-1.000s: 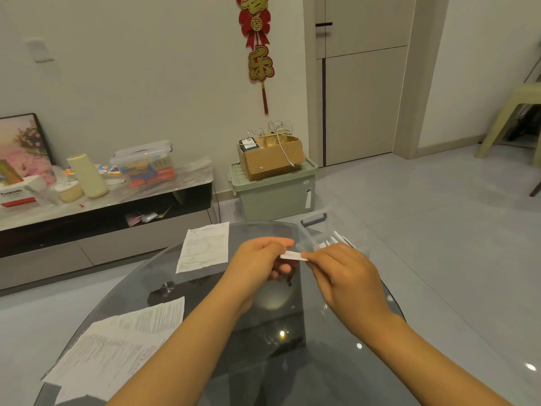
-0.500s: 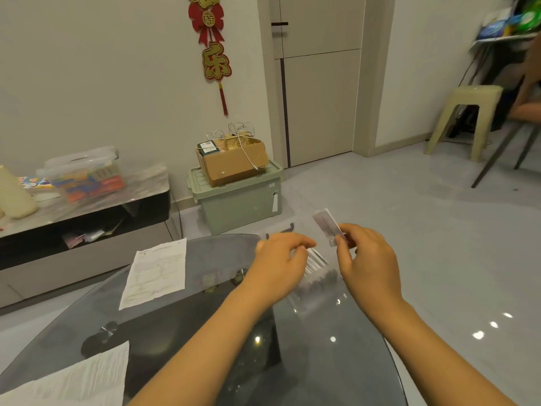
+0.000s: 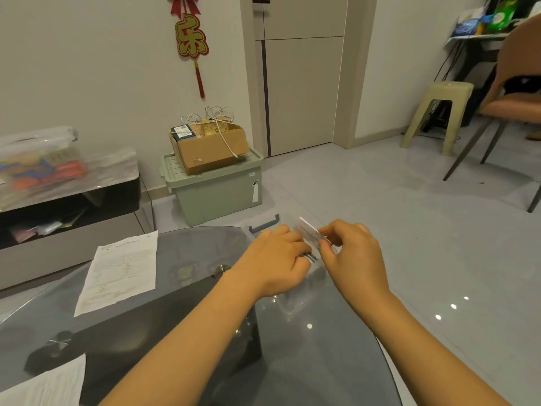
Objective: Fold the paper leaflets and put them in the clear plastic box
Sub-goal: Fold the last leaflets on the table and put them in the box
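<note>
My right hand (image 3: 352, 253) pinches a small folded leaflet (image 3: 309, 233) and holds it tilted over the clear plastic box (image 3: 295, 300), which stands at the far right edge of the glass table (image 3: 181, 323). My left hand (image 3: 275, 260) rests on top of the box, fingers curled over folded leaflets (image 3: 311, 256) inside; whether it grips anything is unclear. The box's dark handle (image 3: 263, 223) shows just beyond my left hand. One unfolded leaflet (image 3: 120, 268) lies flat at the table's left. More unfolded sheets (image 3: 44, 385) lie at the lower left corner.
Beyond the table, a green storage bin (image 3: 216, 189) carries a cardboard box (image 3: 209, 148). A low TV cabinet (image 3: 67, 197) runs along the left wall. A plastic stool (image 3: 439, 115) and a chair (image 3: 509, 112) stand at the right on the tiled floor.
Both hands moved from the table's middle to the box at its far right. My left hand let go of the folded leaflet and settled on the box; my right hand lowered the leaflet toward it.
</note>
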A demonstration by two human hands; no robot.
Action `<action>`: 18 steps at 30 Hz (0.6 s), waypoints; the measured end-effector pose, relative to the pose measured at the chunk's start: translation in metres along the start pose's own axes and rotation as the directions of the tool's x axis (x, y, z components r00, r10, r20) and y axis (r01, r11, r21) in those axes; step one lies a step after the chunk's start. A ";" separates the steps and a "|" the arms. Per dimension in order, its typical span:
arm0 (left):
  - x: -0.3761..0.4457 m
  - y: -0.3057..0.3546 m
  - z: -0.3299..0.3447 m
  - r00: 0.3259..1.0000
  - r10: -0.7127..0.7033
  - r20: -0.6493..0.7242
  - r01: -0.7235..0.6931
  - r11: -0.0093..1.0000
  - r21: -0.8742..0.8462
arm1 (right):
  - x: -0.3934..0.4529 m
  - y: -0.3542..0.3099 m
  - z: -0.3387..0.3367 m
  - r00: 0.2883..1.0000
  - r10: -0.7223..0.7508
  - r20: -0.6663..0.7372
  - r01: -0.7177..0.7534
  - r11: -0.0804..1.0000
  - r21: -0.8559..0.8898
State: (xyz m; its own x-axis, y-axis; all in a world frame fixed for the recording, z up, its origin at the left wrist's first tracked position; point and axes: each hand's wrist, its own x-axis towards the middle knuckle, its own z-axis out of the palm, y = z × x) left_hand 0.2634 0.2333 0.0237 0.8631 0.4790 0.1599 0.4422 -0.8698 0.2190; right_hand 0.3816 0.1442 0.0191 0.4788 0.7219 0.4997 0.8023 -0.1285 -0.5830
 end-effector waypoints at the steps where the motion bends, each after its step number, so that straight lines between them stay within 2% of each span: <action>1: 0.000 0.001 0.000 1.000 0.001 -0.007 -0.001 1.000 0.012 | 0.000 0.000 0.001 1.000 -0.004 -0.001 0.004 0.999 -0.034; 6: -0.003 -0.003 0.004 1.000 0.016 -0.021 -0.014 0.998 0.053 | 0.002 -0.007 0.004 0.999 -0.016 0.044 0.025 0.979 -0.202; 10: -0.002 -0.004 0.008 0.999 0.022 -0.030 -0.020 0.997 0.072 | 0.009 -0.016 0.003 0.984 0.005 0.180 0.059 0.936 -0.346; 18: -0.003 -0.004 0.008 0.999 -0.024 -0.049 0.025 1.000 0.012 | 0.015 -0.026 0.003 0.967 0.071 0.243 0.056 0.877 -0.477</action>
State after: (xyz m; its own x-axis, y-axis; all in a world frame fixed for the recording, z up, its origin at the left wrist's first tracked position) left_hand 0.2607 0.2340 0.0143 0.8392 0.5051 0.2014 0.4665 -0.8590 0.2109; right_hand 0.3670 0.1605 0.0391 0.4329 0.8548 0.2862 0.9006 -0.3968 -0.1772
